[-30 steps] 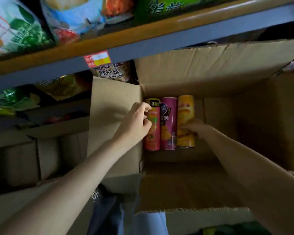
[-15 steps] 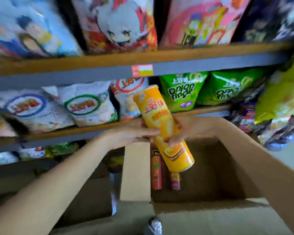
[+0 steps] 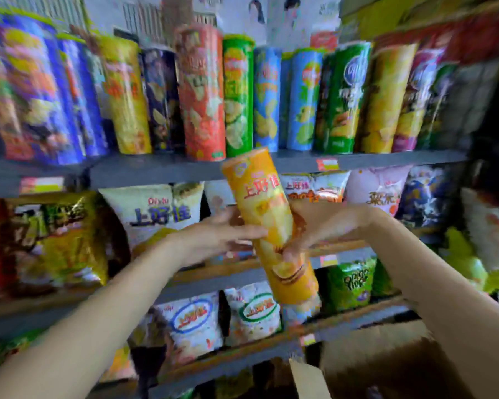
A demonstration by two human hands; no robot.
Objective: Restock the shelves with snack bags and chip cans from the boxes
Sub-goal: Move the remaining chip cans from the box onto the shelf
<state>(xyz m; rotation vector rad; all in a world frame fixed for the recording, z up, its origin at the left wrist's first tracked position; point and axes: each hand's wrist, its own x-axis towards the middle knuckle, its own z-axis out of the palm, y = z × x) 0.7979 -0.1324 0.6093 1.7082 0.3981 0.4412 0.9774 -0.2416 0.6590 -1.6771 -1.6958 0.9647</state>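
Observation:
A yellow-orange chip can (image 3: 268, 223) is held tilted in front of the shelves, its top leaning left toward the upper shelf. My right hand (image 3: 317, 228) grips its middle from the right, fingers curled round it. My left hand (image 3: 222, 237) touches the can's left side with fingers stretched out. Above, the top shelf (image 3: 162, 171) carries a row of upright chip cans (image 3: 236, 96) in several colours. The frame is blurred by motion.
Snack bags (image 3: 162, 214) fill the shelves below, white, gold and green ones. The open cardboard box (image 3: 380, 367) sits at the bottom right, its flap (image 3: 308, 381) standing up. Its inside is hidden from this angle.
My right hand lifted the yellow can out of the box up to shelf height. My left hand left the box flap and came against the can. My view swung up to the top shelf.

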